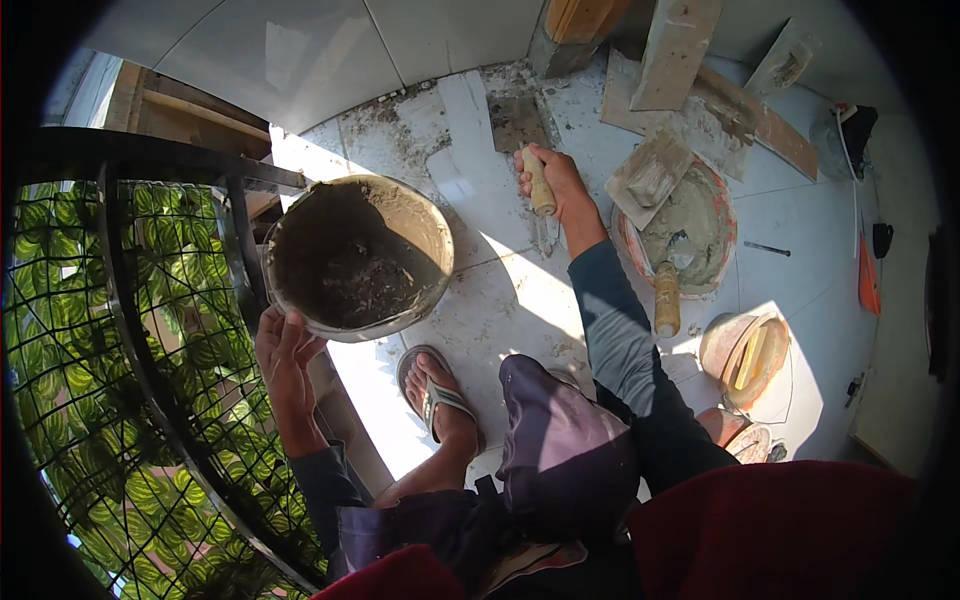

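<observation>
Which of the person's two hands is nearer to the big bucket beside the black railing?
Left. The left hand is right at the bucket's near-left edge; the right hand is farther off, to its right, gripping a wooden handle.

The floor (508,305) leaves passage between bucket (432,235) and right forearm (612,300), but mesh railing (180,162) blocks the left.

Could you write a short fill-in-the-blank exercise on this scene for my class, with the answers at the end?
1. The right hand holds a tool by its wooden ____.
2. The left hand is at the large bucket, which is to the ____ of the tool in the picture.
3. The mix in the round basin is ____ in colour.
4. The leaves beyond the mesh fence are mostly ____.
Missing words: handle; left; grey; green.
</observation>
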A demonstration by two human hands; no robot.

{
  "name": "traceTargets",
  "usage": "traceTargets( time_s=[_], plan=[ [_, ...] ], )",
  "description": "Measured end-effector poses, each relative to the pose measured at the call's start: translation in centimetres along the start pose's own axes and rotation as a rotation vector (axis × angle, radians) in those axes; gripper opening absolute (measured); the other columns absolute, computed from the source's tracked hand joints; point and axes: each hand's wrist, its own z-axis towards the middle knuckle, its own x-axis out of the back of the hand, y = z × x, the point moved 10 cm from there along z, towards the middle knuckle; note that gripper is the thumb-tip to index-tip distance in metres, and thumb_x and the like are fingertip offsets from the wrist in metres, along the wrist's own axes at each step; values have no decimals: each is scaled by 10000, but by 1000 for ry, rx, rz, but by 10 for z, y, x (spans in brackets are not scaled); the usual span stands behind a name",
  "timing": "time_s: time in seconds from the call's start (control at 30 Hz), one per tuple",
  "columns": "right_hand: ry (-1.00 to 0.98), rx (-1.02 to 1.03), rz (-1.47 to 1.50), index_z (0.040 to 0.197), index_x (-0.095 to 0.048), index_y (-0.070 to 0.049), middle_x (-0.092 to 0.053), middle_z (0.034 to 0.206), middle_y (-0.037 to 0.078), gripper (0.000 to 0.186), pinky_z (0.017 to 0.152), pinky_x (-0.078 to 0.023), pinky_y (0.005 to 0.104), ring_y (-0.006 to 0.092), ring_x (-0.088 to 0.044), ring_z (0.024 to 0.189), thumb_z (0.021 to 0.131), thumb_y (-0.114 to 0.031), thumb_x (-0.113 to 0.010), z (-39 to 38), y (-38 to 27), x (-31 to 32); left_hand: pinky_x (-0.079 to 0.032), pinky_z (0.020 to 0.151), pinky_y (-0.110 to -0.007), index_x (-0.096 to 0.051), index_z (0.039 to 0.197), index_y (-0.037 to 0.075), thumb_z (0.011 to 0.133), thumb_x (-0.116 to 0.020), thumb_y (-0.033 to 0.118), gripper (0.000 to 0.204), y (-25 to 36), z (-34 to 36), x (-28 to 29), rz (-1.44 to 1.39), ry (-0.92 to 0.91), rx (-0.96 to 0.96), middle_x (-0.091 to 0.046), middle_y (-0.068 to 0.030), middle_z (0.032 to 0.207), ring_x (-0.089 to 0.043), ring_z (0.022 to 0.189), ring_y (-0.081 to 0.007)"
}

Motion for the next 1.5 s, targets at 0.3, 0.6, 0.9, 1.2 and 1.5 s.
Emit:
traceTargets(
  time_s=[0.3,0.6,0.9,1.2,1.5],
  plan=[
    [50,-27,-190,853,-545,17,-564,753,109,285,463,-462,298,165,-530,573,959,-240,-479,61,-54,2,-544,687,-246,-538,1116,39,900,-635,269,330,12,1,-8,64,9,6,-621,-38,961,-621,825,-96],
    [237,207,-448,900,-585,17,-581,704,84,299,412,-455,303,165,-532,499,969,-257,-486,64,-46,20,-547,730,-262,-540,1090,61,921,-601,255,264,16,4,-10,128,-12,-10,-643,-34,995,-641,864,-100],
    [89,334,-500,924,-605,3,-585,704,49,333,415,-438,270,118,-525,496,969,-312,-507,-8,-42,-21,-542,726,-277,-526,1018,70,894,-651,299,289,18,7,-13,85,13,-23,-604,-15,933,-584,809,-74],
    [-160,759,-1134,935,-612,19,-622,727,48,285,524,-429,251,97,-552,576,932,-265,-594,-142,-16,-78,-541,756,-281,-523,1106,41,924,-603,314,337,15,3,-13,129,9,-24,-644,-56,985,-646,875,-132],
    [184,223,-262,899,-577,0,-573,758,59,253,474,-461,275,115,-543,582,953,-244,-536,-77,-14,24,-548,684,-242,-537,1112,44,934,-599,289,309,9,0,-17,119,11,-50,-647,-45,959,-649,812,-107]
  ],
)
